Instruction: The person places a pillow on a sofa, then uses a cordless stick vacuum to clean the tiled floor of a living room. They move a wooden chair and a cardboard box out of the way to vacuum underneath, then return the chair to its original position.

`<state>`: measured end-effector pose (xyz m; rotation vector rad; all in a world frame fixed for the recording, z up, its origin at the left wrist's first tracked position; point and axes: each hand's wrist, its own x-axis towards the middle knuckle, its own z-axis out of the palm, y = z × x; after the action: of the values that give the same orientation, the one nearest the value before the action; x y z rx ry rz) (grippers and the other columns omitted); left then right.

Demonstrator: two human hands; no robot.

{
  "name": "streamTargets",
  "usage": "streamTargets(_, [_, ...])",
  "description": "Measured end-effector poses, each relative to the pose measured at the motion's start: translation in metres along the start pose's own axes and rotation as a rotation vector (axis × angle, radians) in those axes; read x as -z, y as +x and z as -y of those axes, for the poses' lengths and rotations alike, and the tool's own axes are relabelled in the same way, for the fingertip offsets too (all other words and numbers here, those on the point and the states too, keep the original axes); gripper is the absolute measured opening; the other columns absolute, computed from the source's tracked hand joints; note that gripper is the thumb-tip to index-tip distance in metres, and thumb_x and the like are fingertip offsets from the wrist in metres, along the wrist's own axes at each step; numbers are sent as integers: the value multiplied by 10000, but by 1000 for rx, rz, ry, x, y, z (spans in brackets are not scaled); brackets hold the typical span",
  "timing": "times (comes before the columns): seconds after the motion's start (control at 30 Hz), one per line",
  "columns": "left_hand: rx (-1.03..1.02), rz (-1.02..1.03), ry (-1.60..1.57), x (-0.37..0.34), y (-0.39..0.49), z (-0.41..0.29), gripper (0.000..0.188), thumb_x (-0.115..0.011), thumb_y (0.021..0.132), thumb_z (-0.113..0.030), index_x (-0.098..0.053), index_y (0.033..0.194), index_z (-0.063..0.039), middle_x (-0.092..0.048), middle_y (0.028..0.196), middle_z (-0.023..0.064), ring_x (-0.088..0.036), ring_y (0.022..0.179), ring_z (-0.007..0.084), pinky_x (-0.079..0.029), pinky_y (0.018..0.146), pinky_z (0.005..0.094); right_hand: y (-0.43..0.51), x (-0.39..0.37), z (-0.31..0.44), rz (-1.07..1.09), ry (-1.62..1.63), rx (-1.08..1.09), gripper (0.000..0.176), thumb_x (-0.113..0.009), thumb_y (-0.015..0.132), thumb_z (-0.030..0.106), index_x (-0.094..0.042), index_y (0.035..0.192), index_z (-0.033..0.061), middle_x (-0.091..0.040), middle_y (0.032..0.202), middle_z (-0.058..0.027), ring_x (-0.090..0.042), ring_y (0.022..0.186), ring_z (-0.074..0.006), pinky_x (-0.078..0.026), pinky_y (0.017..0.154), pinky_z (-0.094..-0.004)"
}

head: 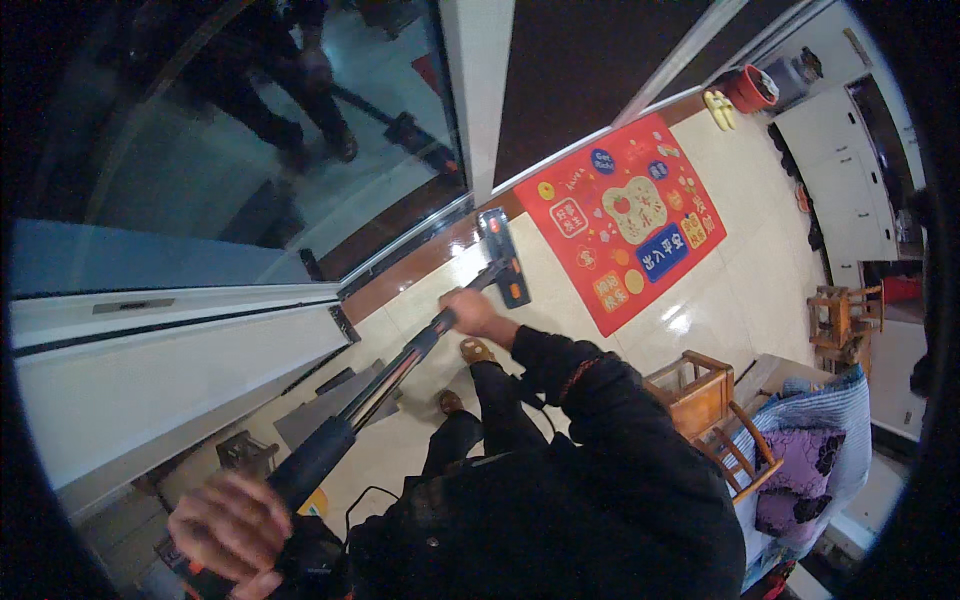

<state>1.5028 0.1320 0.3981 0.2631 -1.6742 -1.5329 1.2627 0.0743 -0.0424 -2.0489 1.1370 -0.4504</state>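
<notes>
My left hand (229, 529), slightly blurred, is closed around the upper end of a long stick floor cleaner (311, 461) at the lower left. Farther down, my right hand (472, 311) grips its dark tube. The flat black floor head (502, 259), with orange parts, rests on the pale tiles beside the brown threshold strip, left of a red printed doormat (626, 217). Below my right hand are my feet in brown slippers (476, 350). A dark cord (367, 491) curves near my body.
A glass door (225, 165) reflecting a person stands at upper left. Wooden chairs (694, 386) and a bed-like seat with a striped cover (810, 409) are at right. Beyond the mat are yellow slippers (720, 110), a red bucket (752, 88) and white cabinets (840, 157). A grey mat (300, 424) lies left.
</notes>
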Motion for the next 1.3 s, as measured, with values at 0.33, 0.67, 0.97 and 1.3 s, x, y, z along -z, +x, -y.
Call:
streamTargets(0.33, [0,-464,61,33,-69,25,179,-684,602,-1,-532,636,-90,-568,524,27,-514,419,145,-439,477,283,54,-43,-33,184,-77,-39,202,-694,696,268,-600,757,100,-620,792,-128,-591,818,-348,-472,713,-440])
streamTargets(0.67, [95,-227,183,26,-85,-50,59,-599,839,-105,-560,797,-92,-606,707,49,-561,551,163,-494,533,313,79,-114,72,432,137,166,171,-638,684,252,-598,762,105,-618,824,-132,-584,870,-353,-467,748,-470])
streamTargets(0.97, [32,194,17,77,-58,-56,387,-320,998,-188,-640,820,-64,-677,774,94,-664,655,214,-561,616,373,62,-58,61,249,205,211,257,-742,667,204,-548,797,94,-593,794,-114,-574,837,-342,-449,710,-422])
streamTargets(1.3, [-176,-600,106,104,-121,5,182,-626,638,-27,-461,647,-105,-508,508,-4,-449,374,99,-422,405,242,94,-85,62,97,44,8,284,-761,613,132,-547,796,96,-600,765,-123,-589,799,-356,-457,674,-430])
